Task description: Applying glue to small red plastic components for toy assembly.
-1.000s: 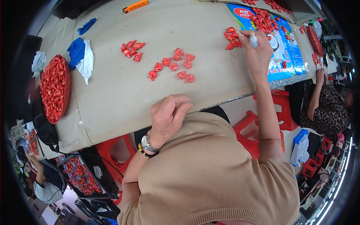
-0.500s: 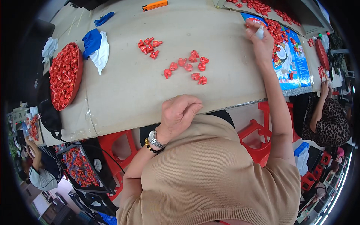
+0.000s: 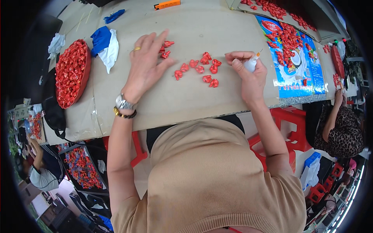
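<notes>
My left hand (image 3: 144,66) is open, fingers spread over a small cluster of glossy red moulded pieces (image 3: 168,44). Its fingers partly cover them, and whether they touch is unclear. In my right hand (image 3: 253,81) is a small white squeeze bottle (image 3: 250,65) with an orange-based needle tip, pointing up and away to the right. That hand hovers just right of a second scattered group of red pieces (image 3: 199,69) lying on the table (image 3: 186,101). What each piece depicts is too small to tell.
At the left stands an oval red tray (image 3: 87,73) heaped with red pieces, beside a blue and white cloth (image 3: 101,44). An orange block (image 3: 167,4) lies at the back. More pieces cover a blue printed sheet (image 3: 285,79) at right. A co-worker (image 3: 342,128) sits beyond.
My left hand has risen from the table's near edge to the left cluster, its fingers opening out. My right hand has brought the bottle from the blue sheet leftward to the scattered pieces.
</notes>
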Motion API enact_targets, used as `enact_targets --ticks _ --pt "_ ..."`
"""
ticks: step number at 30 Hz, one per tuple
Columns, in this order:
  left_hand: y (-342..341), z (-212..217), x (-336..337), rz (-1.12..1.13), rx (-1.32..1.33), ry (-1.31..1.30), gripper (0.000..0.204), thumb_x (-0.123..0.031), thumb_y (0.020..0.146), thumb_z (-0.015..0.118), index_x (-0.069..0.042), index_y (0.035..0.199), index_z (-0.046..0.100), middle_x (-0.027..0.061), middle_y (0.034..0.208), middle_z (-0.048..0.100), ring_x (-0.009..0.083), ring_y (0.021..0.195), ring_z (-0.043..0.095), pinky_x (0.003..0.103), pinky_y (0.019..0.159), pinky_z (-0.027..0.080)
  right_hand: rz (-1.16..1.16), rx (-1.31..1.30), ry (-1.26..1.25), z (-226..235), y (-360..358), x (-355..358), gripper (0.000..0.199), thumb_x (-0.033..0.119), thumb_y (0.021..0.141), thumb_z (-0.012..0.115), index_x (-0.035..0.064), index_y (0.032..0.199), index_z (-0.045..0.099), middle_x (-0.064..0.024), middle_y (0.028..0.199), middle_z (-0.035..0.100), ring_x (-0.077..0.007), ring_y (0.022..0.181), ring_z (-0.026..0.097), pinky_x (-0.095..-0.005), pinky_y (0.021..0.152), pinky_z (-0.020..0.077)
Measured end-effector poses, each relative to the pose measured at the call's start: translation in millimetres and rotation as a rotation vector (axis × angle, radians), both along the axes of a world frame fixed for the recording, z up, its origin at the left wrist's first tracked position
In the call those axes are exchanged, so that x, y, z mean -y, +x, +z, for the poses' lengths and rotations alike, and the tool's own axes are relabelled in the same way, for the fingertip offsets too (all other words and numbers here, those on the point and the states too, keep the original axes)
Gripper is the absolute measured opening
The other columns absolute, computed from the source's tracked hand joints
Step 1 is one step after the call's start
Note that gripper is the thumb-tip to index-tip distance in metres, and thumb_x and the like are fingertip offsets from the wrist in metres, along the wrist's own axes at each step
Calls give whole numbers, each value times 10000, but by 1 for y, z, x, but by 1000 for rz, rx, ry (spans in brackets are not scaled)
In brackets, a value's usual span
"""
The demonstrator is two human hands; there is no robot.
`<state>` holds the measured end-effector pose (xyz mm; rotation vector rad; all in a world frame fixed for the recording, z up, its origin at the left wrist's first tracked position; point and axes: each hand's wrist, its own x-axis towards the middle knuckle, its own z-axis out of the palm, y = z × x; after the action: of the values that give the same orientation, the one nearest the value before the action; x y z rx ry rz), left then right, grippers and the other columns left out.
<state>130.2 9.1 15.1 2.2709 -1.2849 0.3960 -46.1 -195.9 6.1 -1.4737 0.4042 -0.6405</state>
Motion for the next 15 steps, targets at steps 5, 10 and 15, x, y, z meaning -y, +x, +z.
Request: enact_targets --ticks 5,10,15 --pt "20 -2 15 -78 32 182 480 -424 781 677 -107 1127 573 80 1032 585 298 1041 481 397 847 393 -32 31 47 -3 1 2 115 15 839 628 -15 950 613 -102 936 675 -145 892 622 -273 832 481" --pt "22 -8 19 -47 87 193 318 -361 824 644 -71 873 525 74 794 574 275 807 534 383 619 450 -26 17 26 -4 -4 -1 114 3 837 625 -18 949 611 -106 920 675 -152 890 633 -276 823 489" --pt "11 -5 12 56 135 172 240 -230 814 633 -59 756 474 103 631 555 295 642 555 409 491 444 55 63 106 -2 -18 -10 122 -20 823 623 -23 944 610 -109 909 676 -158 887 640 -276 819 496"
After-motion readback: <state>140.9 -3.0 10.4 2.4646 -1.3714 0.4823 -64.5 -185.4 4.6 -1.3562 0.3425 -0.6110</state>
